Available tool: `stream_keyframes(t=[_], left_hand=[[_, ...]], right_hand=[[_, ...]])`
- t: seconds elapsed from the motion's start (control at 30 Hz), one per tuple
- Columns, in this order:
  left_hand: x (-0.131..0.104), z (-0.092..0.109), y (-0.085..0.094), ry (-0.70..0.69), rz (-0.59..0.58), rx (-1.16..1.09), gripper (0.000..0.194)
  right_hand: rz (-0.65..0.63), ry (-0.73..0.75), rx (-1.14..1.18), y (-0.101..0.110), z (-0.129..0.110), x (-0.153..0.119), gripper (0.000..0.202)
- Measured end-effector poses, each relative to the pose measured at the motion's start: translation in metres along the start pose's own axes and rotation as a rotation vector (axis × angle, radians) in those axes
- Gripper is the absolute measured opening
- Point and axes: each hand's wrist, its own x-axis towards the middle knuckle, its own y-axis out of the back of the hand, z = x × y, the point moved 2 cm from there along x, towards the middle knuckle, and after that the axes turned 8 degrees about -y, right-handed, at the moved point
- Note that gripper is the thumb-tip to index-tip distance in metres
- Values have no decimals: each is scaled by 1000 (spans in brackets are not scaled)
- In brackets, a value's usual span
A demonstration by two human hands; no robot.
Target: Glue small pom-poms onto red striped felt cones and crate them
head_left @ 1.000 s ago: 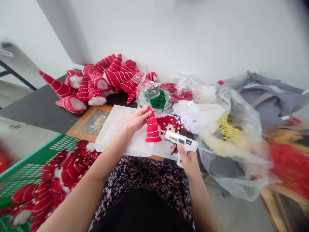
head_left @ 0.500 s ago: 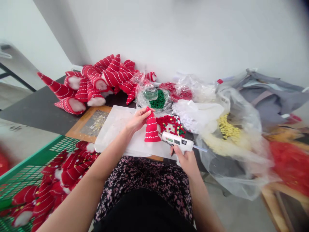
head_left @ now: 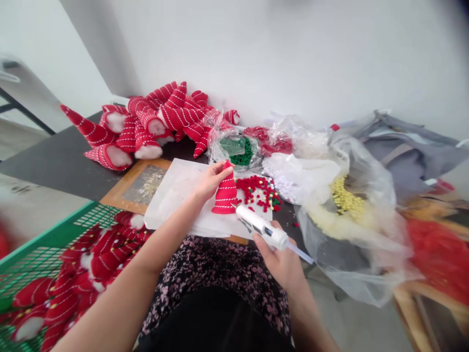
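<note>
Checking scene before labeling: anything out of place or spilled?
One minor thing: a small red bit, probably a stray pom-pom, lies on the dark tabletop right of the white paper, apart from the loose pom-poms. The striped red cone and glue gun show nothing odd.

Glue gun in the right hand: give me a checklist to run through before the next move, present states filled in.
1. Left hand holds the striped red cone near its tip: ok.
2. Right hand grips the glue gun: ok.
3. Left hand's fingers clear of the nozzle, which is at the cone's lower right edge: ok.
4. Nozzle actually touching the cone: cannot tell.
5. Glue stick fitted, its end sticking out of the gun's rear: ok.
6. Gun switched on: cannot tell.
</note>
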Motion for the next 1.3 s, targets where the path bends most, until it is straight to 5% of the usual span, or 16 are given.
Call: stream_keyframes(t=[0.63, 0.87, 1.3], left_hand=[[-3, 4, -6, -108, -37, 91, 48], [-2, 1, -5, -80, -58, 58, 50], [-3, 1, -6, -87, -134, 3, 47]], right_hand=[[39, 181, -318, -1, -18, 8, 29], [170, 151, -255, 4, -17, 15, 30], [175, 92, -179, -17, -1, 26, 41]])
